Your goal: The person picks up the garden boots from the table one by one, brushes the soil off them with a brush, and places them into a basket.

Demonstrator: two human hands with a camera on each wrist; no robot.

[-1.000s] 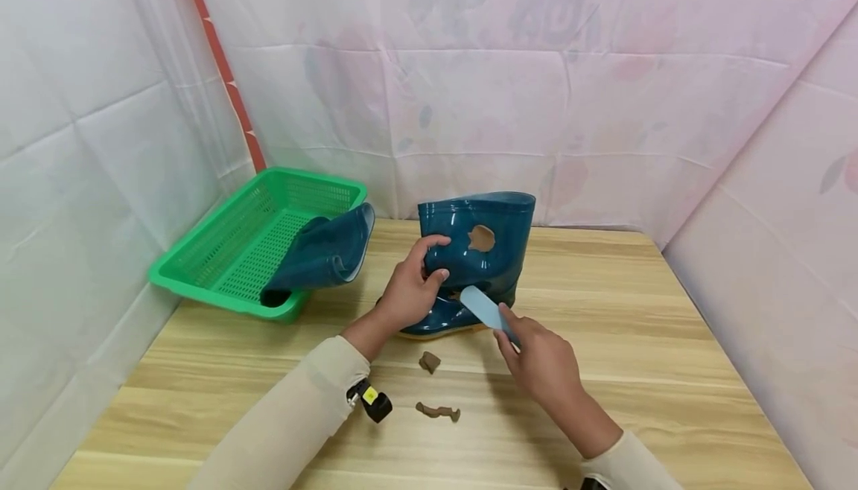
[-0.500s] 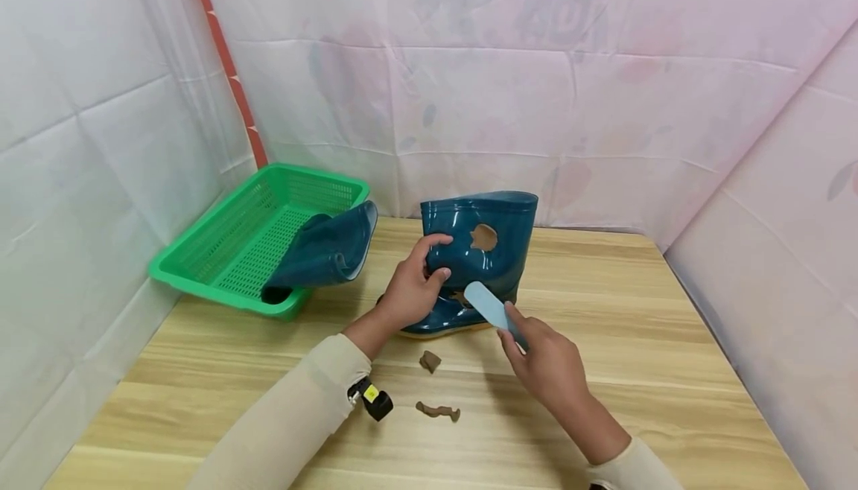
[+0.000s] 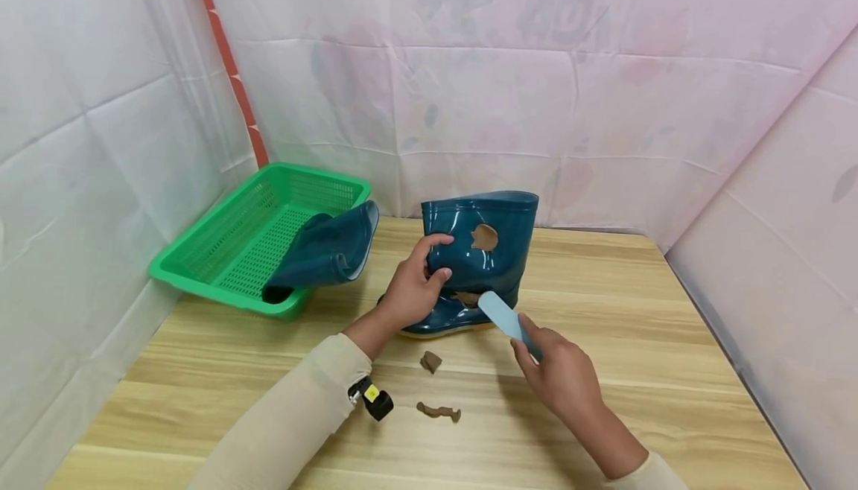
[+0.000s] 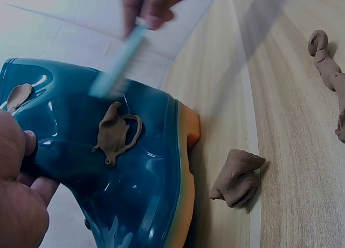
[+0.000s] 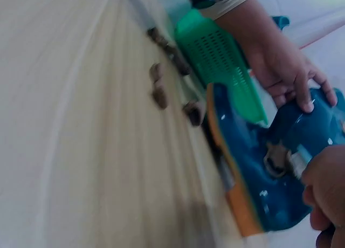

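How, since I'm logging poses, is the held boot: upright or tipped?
Upright: the boot has its sole down on the table and its opening facing up.

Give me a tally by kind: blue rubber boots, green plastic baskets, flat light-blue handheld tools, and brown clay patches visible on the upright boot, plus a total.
Blue rubber boots: 2
Green plastic basket: 1
Flat light-blue handheld tool: 1
Brown clay patches visible on the upright boot: 2
Total: 6
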